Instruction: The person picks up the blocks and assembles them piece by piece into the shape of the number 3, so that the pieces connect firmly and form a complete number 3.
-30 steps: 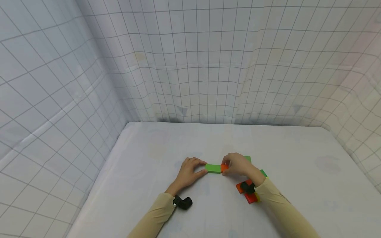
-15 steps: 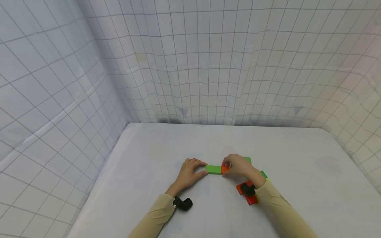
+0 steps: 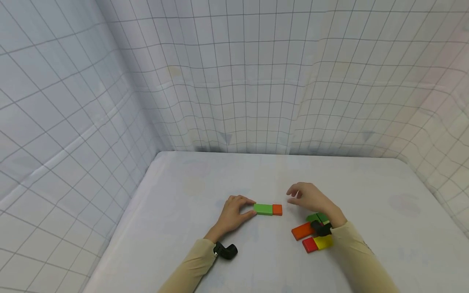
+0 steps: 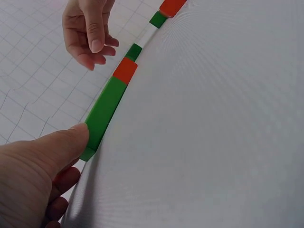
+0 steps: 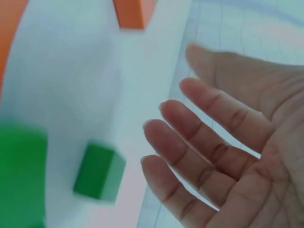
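1. Lifting off to the right, the right hand (image 3: 310, 196) has just let go of the small orange block (image 3: 277, 209); half a second ago its fingers were on it.
2. I now have that hand hanging just beyond the pair, fingers loosely bent, a gap between them and the thumb, nothing held that I can see.
3. Over on the left, no change: the left hand (image 3: 233, 213) pinches the near end of the green block (image 3: 263, 209), which lies flat on the bench (image 3: 359, 195).
4. And the small orange block sits touching the green block's right end, in line with it. It stayed put on release, so I judge it placed, with the left hand steadying the pair.
5. With the right forearm shifted, I get more of the loose pieces: a long orange block (image 3: 302, 231), a red block (image 3: 310, 245) against a yellow block (image 3: 324, 242), and dark green pieces (image 3: 322, 217), partly hidden by the wrist camera (image 3: 320, 228).
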A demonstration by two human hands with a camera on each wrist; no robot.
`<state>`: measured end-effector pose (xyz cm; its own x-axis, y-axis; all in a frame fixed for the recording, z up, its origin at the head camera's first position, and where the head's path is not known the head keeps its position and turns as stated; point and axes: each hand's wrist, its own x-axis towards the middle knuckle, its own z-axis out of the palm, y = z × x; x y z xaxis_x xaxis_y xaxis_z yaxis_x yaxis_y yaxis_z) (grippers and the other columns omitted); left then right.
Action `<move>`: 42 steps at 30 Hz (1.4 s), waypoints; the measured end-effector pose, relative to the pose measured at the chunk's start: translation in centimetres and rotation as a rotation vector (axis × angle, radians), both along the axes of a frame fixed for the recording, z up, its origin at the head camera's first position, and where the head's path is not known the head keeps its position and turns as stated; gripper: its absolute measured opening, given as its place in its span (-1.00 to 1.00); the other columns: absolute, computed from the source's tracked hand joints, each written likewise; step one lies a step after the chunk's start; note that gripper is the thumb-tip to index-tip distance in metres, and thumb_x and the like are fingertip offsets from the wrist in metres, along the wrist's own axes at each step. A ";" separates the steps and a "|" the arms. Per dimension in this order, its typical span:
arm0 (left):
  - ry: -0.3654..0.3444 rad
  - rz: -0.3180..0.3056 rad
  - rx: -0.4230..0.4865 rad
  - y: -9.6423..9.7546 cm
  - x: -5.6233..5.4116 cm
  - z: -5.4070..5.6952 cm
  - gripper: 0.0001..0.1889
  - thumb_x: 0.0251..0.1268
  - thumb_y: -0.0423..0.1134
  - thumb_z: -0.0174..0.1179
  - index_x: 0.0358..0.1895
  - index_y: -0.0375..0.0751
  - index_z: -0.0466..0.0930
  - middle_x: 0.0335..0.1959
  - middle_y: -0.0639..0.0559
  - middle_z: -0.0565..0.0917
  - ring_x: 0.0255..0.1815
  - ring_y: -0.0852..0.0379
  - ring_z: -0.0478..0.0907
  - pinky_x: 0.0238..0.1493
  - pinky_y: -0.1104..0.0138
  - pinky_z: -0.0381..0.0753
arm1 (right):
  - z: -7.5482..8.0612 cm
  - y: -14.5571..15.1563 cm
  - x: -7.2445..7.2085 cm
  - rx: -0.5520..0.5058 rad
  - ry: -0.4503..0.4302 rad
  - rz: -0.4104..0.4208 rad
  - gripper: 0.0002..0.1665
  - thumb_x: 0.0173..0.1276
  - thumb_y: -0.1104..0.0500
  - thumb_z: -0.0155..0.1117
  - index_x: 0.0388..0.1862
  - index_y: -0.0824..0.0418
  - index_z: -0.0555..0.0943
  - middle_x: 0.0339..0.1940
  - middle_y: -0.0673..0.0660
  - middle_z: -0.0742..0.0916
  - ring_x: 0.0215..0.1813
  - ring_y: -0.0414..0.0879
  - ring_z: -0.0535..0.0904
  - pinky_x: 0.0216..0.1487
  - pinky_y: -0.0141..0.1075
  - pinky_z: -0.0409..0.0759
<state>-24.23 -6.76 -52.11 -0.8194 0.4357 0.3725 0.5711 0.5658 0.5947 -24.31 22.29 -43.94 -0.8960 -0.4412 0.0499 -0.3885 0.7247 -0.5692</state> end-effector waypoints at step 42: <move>0.058 -0.010 0.019 -0.1 0.1 -0.2 -0.70 0.18 -0.04 0.32 -0.07 -0.07 0.67 -0.14 0.13 0.61 -0.11 0.09 0.39 -0.05 0.16 0.33 | -2.1 2.7 -3.2 -0.024 -0.196 -0.023 -0.75 0.22 0.13 0.39 -0.13 0.19 0.66 -0.26 0.01 0.65 -0.21 -0.06 0.51 -0.16 -0.16 0.50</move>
